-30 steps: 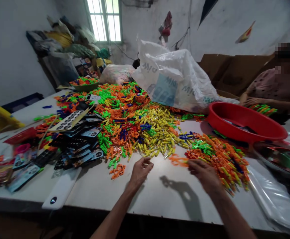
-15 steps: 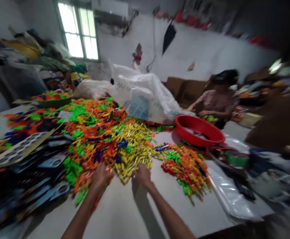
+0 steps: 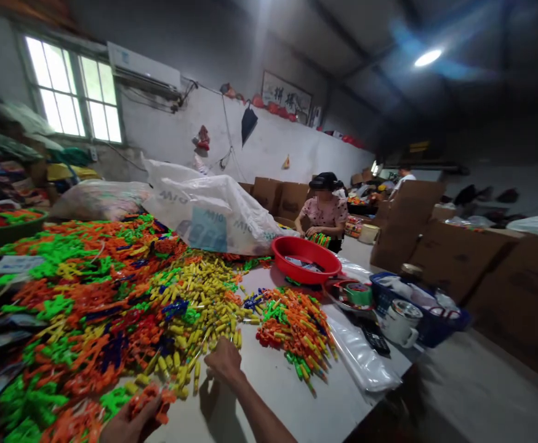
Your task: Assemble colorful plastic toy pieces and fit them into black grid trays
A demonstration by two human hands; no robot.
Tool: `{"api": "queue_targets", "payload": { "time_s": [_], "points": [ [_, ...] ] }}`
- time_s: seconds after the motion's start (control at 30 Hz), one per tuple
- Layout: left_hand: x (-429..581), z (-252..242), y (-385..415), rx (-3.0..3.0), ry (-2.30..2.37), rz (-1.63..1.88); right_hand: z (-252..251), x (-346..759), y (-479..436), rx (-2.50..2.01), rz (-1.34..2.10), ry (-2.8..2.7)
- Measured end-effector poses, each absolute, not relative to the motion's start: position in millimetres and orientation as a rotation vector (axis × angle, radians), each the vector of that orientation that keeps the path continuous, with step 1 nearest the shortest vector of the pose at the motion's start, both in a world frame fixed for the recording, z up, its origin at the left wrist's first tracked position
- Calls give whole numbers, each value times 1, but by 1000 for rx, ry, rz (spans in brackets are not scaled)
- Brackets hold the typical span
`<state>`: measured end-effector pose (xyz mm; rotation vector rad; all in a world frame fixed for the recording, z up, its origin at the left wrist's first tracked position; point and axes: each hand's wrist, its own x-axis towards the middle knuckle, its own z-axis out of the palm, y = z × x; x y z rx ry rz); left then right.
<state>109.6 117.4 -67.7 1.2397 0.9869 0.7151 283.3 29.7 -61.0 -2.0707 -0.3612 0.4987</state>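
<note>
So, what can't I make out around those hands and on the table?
All in the head view:
Bare left hand: cut off by the bottom edge; its fingers hide how many knobbly orange plastic pieces it holds.
Bare right hand: its own back hides whether it grips any slim yellow plastic pieces.
Round red plastic basin: its near wall hides part of the contents.

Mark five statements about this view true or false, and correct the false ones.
1. The left hand holds orange plastic. True.
2. The right hand is inside the red basin. False: it is at the near edge of the yellow pieces.
3. A dark umbrella hangs against the wall. True.
4. The white mug stands left of the basin in the picture. False: it stands right.
5. The yellow pieces lie loose. True.
</note>
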Motion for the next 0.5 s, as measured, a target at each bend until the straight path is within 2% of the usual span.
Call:
{"api": "queue_targets", "payload": {
  "time_s": [0.13,0.27,0.5],
  "points": [
    [110,-66,89,995,970,636,-67,257,4,-1830,757,-374],
    [116,-58,57,735,897,676,-68,228,-18,-1254,1037,-284],
    [110,-33,27,620,706,587,-42,217,-48,-966,1133,-355]
  ]
}}
